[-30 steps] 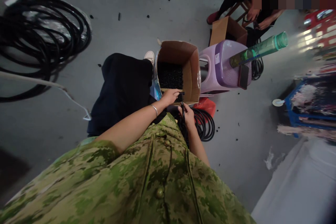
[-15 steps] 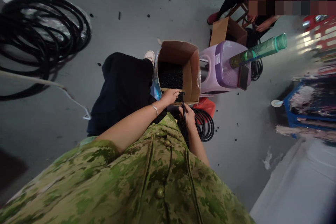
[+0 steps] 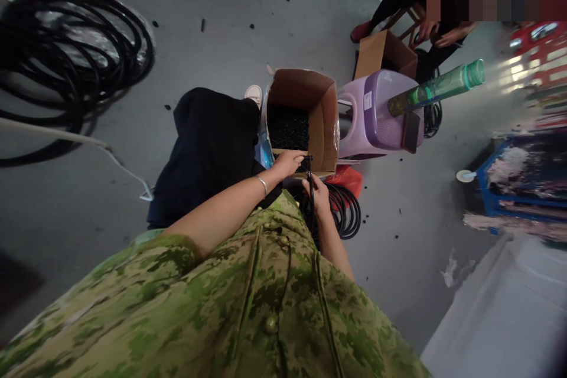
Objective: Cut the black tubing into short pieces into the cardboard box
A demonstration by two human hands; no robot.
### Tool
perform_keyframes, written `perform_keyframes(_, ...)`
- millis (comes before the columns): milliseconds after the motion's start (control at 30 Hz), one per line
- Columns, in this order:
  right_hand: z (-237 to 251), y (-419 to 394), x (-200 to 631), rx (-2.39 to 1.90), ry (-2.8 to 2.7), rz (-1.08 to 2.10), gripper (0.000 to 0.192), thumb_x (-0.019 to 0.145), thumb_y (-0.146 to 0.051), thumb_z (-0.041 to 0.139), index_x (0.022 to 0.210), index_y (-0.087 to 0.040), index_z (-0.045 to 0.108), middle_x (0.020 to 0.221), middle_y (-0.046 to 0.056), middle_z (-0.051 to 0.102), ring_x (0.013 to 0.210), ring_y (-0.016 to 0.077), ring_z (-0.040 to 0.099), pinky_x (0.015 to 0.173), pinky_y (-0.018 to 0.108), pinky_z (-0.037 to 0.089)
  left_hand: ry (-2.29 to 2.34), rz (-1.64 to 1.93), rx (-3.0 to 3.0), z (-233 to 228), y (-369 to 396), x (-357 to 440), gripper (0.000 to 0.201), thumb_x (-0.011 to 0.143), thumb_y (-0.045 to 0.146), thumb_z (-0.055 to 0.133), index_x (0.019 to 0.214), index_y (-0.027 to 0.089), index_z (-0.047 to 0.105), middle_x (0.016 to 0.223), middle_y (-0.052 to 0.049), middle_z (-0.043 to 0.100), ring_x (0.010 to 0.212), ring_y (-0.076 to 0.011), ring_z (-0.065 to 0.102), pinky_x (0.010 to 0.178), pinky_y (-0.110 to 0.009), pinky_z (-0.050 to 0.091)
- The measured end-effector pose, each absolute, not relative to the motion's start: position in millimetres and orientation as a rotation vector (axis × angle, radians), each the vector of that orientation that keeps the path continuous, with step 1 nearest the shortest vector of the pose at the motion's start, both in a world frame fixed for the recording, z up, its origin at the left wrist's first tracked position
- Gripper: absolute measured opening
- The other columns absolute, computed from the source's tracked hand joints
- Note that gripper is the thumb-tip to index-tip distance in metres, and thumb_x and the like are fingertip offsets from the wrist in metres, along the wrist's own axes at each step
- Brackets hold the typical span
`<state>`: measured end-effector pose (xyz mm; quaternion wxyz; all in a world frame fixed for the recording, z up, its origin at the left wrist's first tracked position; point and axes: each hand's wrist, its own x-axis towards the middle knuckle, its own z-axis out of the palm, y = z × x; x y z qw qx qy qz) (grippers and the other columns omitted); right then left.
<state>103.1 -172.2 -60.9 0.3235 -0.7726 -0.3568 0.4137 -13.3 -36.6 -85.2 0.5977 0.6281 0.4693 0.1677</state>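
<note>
My left hand (image 3: pixel 289 163), with a bracelet at its wrist, is closed on a short black rod-shaped piece (image 3: pixel 309 157) at the near edge of the cardboard box (image 3: pixel 326 124). Many small black pieces (image 3: pixel 289 130) lie inside that box. Just below and to the right, my right hand (image 3: pixel 321 196) is closed around a black hose (image 3: pixel 310 184). The hose's upper end meets or nearly meets the rod-shaped piece; I cannot tell if they touch. Beside my right forearm lies a coil of black hose (image 3: pixel 352 212).
A purple stool (image 3: pixel 376 112) right of the box bears a green bottle (image 3: pixel 436 90) and a dark phone-like slab (image 3: pixel 411 132). A red bag (image 3: pixel 348 180) lies beneath. Large black hose coils (image 3: pixel 142 41) lie left. Another person's hands (image 3: pixel 449 34) work above a second box (image 3: pixel 371 53).
My hands hold nearly the same pose, with only a very slight shift. The other person's hands have moved a little. The view has shifted slightly.
</note>
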Motion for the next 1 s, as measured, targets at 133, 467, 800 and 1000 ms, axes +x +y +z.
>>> perform_keyframes(133,-59.6,-171.4,102.3,-2.021,-0.917,1.109,0.058,0.078,-0.056,0.065,0.12,-0.016,0.068,0.086,0.003,0.068,0.066,0.0147,0.055,0.063,0.026,0.05,1.089,0.399,1.458,-84.4,-36.4,-13.1,0.032,0.086,0.022,0.052,0.105,0.018,0.078,0.078,-0.003,0.072,0.073,-0.017,0.061,0.074,-0.026,0.046)
perform_keyframes(467,-56.8,-170.8,102.4,-2.012,-0.934,1.114,0.058,0.078,-0.055,0.066,0.121,-0.016,0.067,0.085,0.003,0.067,0.065,0.0146,0.054,0.062,0.026,0.049,1.053,0.407,1.49,-87.7,-37.1,-12.8,0.03,0.086,0.021,0.051,0.098,0.018,0.078,0.073,-0.002,0.069,0.07,-0.016,0.058,0.072,-0.025,0.045)
perform_keyframes(800,-57.9,-171.2,100.3,-2.004,-0.909,1.118,0.058,0.078,-0.058,0.065,0.118,-0.016,0.068,0.084,0.003,0.067,0.063,0.0139,0.053,0.059,0.026,0.048,1.06,0.378,1.473,-80.7,-36.5,-13.5,0.031,0.086,0.02,0.052,0.101,0.018,0.079,0.076,-0.004,0.071,0.072,-0.0168,0.059,0.073,-0.026,0.045)
perform_keyframes(1000,-58.2,-172.3,100.2,-2.005,-0.879,1.154,0.061,0.077,-0.058,0.065,0.123,-0.017,0.066,0.081,0.002,0.066,0.06,0.0136,0.054,0.058,0.026,0.049,1.059,0.372,1.49,-80.6,-35.4,-13.4,0.031,0.086,0.02,0.052,0.102,0.018,0.079,0.076,-0.003,0.072,0.073,-0.0169,0.06,0.074,-0.026,0.045)
